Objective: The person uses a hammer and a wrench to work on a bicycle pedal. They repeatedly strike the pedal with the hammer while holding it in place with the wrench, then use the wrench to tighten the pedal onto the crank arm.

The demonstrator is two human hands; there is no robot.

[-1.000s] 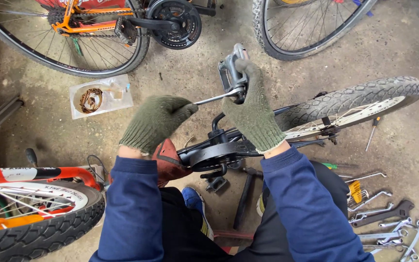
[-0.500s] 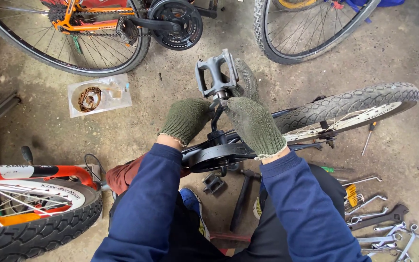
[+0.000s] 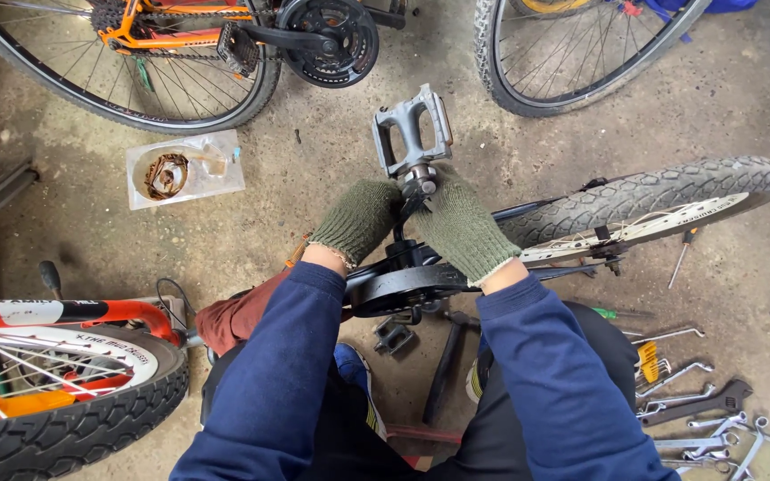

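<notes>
A grey bicycle pedal [image 3: 412,132] stands on end above a black crank arm [image 3: 410,214] of an upturned bike frame [image 3: 403,283]. My left hand [image 3: 358,218], in a green knit glove, is closed on the crank just below the pedal. My right hand [image 3: 461,227], gloved the same, grips the crank and pedal axle from the other side. Both hands almost touch. The small bike's knobby rear wheel [image 3: 643,209] lies to the right of them.
An orange bike's wheel and chainring [image 3: 327,36] stand at the top, another wheel [image 3: 581,53] at top right. A plastic bag with a rusty part [image 3: 184,169] lies left. Spanners and a wrench [image 3: 697,410] lie at the lower right, a screwdriver [image 3: 681,256] near the tyre. An orange-rimmed wheel [image 3: 55,392] fills the lower left.
A second ago my right hand held the pedal up with a thin tool between my hands. The pedal now stands free on the crank, and both hands have closed in below it.
</notes>
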